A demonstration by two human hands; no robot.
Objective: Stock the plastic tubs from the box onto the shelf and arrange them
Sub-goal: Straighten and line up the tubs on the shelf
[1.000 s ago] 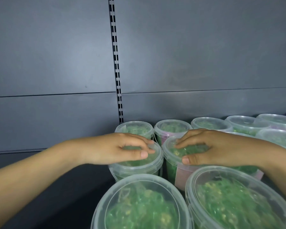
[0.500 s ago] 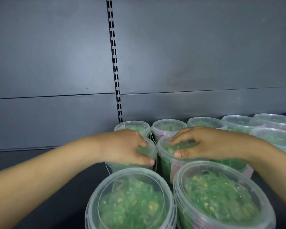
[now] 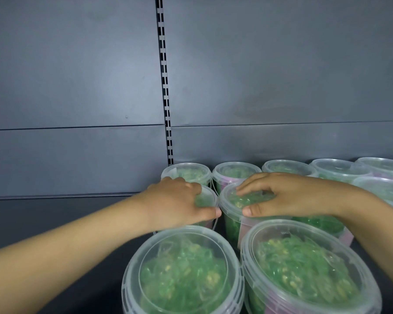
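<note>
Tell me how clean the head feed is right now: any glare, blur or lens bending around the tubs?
Head view: soft pale glare on the grey back panel, no hard shadows; front left tub and front right tub bulge, stretched by the wide lens; left hand and right hand are sharp, no motion blur; far-right tubs look paler, softer.
</note>
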